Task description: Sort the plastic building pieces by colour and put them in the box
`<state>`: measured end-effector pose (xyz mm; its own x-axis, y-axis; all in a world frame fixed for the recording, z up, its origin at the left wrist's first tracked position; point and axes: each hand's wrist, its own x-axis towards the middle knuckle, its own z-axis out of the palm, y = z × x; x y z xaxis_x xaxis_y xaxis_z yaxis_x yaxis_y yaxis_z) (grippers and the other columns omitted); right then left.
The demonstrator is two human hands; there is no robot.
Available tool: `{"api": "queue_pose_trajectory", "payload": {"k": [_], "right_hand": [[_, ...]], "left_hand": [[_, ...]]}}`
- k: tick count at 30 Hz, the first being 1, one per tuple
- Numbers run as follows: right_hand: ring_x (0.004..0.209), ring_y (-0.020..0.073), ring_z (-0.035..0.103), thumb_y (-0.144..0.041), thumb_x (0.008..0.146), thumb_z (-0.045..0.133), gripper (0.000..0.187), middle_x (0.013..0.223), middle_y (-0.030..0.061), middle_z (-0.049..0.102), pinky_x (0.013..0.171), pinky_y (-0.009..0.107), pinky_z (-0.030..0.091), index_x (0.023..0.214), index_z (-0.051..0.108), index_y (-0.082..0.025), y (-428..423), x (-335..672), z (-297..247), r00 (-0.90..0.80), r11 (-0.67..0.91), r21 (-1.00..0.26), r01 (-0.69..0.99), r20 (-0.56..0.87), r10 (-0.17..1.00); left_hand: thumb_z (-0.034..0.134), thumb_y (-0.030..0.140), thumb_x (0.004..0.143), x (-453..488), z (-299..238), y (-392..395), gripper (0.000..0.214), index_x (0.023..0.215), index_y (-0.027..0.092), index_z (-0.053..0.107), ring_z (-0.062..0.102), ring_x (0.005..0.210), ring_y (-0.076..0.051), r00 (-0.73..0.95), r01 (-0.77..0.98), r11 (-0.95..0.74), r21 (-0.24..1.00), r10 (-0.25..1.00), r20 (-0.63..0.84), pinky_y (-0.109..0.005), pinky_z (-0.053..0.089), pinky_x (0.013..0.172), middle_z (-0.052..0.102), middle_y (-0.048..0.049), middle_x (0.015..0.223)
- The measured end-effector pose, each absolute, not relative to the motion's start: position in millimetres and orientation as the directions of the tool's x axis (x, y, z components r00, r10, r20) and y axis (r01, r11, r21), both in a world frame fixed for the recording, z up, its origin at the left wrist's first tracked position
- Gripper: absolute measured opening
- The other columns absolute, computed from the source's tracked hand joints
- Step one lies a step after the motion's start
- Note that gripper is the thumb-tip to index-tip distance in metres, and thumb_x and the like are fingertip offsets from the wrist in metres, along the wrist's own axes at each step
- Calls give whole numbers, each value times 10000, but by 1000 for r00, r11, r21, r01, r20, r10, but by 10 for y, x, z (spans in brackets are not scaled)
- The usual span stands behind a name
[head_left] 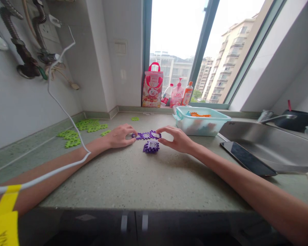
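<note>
Your purple strip (pixel 146 136) lies on the surface (pixel 143 177) between your hands, just behind the purple block (pixel 151 148). Your left hand (pixel 120 135) has its grip pinched on the strip's L end; your right hand (pixel 178 138) is clamped likewise on the R end, thumb in front, finger behind. Prob. light, stiff plastic, not v. slippery w/ those toothed edges; joints may pop if bent, so take it by the outer edges & keep it flat. Qty: 1 strip, approx. 3 linked pcs; 1 block; green pieces (pixel 89 125) past your left forearm (pixel 97 147) overlap, can't tell no., plus 1 lone green piece (pixel 135 119) further back; 1 bin (pixel 200 128) w/ orange pieces (pixel 200 115) etc., no. unclear; 1 phone (pixel 247 159) by the sink (pixel 279 147); 3 bottles (pixel 177 95) & 1 bag (pixel 152 89) at the window (pixel 174 30)
</note>
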<state>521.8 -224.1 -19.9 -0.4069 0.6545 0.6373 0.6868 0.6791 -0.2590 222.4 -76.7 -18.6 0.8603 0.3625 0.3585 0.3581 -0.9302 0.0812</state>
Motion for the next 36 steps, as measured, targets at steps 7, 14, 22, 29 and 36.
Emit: {"api": "queue_pose_trajectory", "payload": {"k": [7,14,22,29,36], "right_hand": [[1217,252,672,-389,1059,624,218,1302,98,727,1075,463,531,1178,750,-257,-2249,5180,-245,-529,721,-257,644,531,662],[1236,267,667,-379,1063,613,260,1322,100,724,1092,489,524,1268,718,-259,-2210,5279,-234,-420,660,-234,714,611,671],[1232,271,669,-379,1009,696,389,1336,83,717,1084,478,541,1380,643,-278,-2226,5197,-191,-377,664,-177,727,705,600],[1212,264,673,-362,1047,633,314,1306,84,734,1065,469,540,1344,660,-263,-2239,5179,-177,-395,673,-168,720,698,598],[1230,268,660,-403,1100,519,329,1299,84,734,1087,484,519,1368,660,-277,-2223,5255,-199,-340,583,-244,775,616,710]], "left_hand": [[667,519,946,2200,-188,-749,351,1144,250,774,706,1085,-278,835,361,-913,191,407,370,-427,523,1002,780,-58,1143],[812,552,848,2240,-156,-836,434,1151,244,780,714,1083,-262,634,335,-883,328,469,615,-411,533,1028,776,-55,1155],[844,451,863,2392,-34,-1167,393,1175,226,765,714,1072,-255,576,167,-944,284,327,749,-419,561,999,771,-73,1140],[852,438,877,2496,-84,-1301,533,1336,234,672,714,1158,-275,702,63,-951,303,259,664,-460,501,1079,807,-72,1136],[789,440,932,2488,-137,-1236,421,1287,230,705,705,1160,-263,786,32,-953,301,210,581,-439,519,1060,784,-81,1189]]}}
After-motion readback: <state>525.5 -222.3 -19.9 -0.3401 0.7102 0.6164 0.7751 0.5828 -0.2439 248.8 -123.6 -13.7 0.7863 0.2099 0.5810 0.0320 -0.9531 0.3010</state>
